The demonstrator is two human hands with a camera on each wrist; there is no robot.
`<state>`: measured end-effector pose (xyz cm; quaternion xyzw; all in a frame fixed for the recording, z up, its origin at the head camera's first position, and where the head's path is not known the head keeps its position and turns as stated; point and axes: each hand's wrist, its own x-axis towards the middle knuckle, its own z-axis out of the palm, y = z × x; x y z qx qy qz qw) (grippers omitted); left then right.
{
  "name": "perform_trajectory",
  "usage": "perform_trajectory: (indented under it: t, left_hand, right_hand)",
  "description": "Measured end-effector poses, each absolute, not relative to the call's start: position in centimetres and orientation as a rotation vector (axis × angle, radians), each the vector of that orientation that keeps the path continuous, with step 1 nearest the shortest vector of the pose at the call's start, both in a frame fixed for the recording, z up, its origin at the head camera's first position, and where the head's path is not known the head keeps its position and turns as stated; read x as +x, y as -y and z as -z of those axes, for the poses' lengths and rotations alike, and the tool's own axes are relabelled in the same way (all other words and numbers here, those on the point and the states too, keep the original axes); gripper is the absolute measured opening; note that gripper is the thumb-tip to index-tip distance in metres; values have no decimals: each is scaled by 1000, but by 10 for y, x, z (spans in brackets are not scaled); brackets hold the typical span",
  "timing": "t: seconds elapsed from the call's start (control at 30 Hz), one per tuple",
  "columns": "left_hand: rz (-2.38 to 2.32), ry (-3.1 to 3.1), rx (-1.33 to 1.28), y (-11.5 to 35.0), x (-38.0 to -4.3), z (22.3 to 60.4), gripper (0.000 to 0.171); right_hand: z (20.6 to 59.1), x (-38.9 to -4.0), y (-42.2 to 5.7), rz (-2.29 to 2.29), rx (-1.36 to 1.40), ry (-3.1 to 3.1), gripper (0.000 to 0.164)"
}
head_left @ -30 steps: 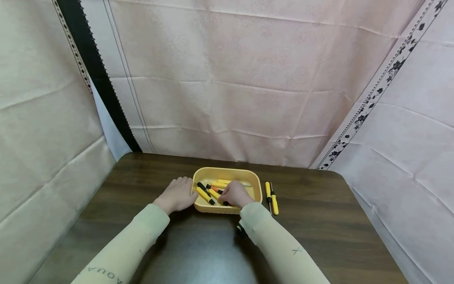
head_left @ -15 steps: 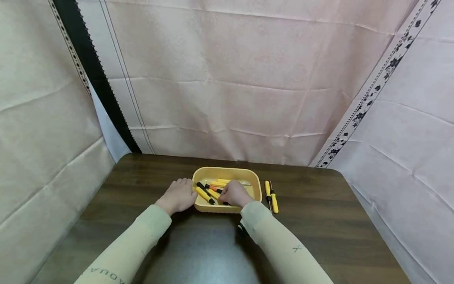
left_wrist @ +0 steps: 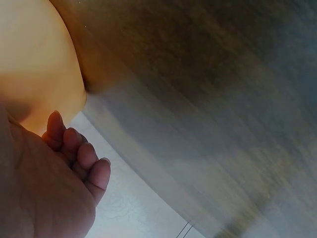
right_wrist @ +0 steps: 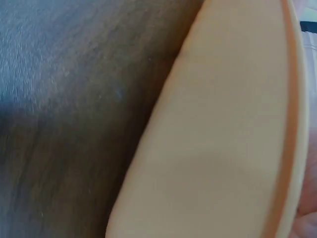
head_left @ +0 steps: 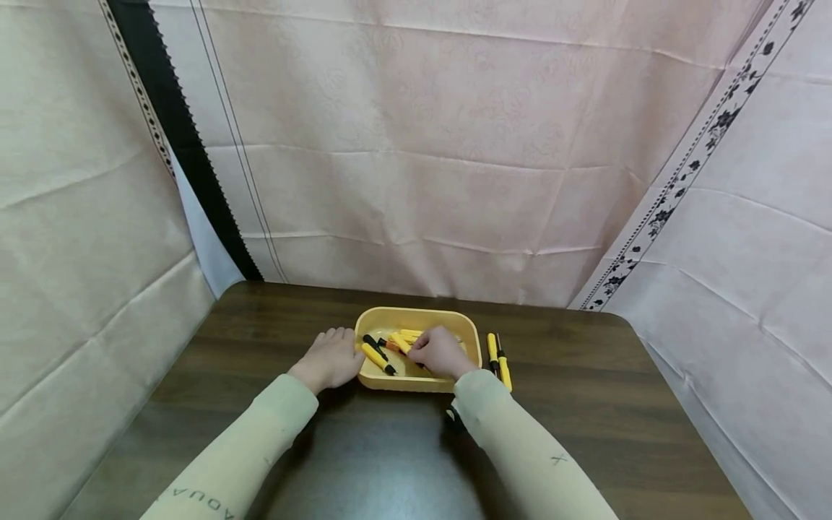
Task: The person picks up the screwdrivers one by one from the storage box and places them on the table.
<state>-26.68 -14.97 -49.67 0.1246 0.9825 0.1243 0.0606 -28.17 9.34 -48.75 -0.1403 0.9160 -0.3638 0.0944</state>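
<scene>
One yellow screwdriver (head_left: 399, 342) has moved, jutting left from the right hand (head_left: 443, 352).

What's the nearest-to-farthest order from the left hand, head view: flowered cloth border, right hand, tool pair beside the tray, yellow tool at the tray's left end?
1. Yellow tool, inside the tray at its left end.
2. Right hand, over the tray's right half.
3. Tool pair, on the table right of the tray.
4. Flowered cloth border, right, behind the table.
</scene>
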Motion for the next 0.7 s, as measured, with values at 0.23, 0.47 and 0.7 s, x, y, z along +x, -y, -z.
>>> perform_trajectory:
  t: [0.23, 0.47, 0.7]
  left_hand:
    - [-382, -2955, 350, 149, -268, 498, 54]
    - [-398, -2945, 347, 150, -267, 498, 55]
    - [-387, -2944, 347, 149, -268, 496, 55]
  right_hand:
    - [472, -285, -113, 1328, -328, -2685, 17]
    - [450, -286, -141, 1578, -139, -2609, 21]
    - [440, -282, -186, 1575, 25, -2633, 29]
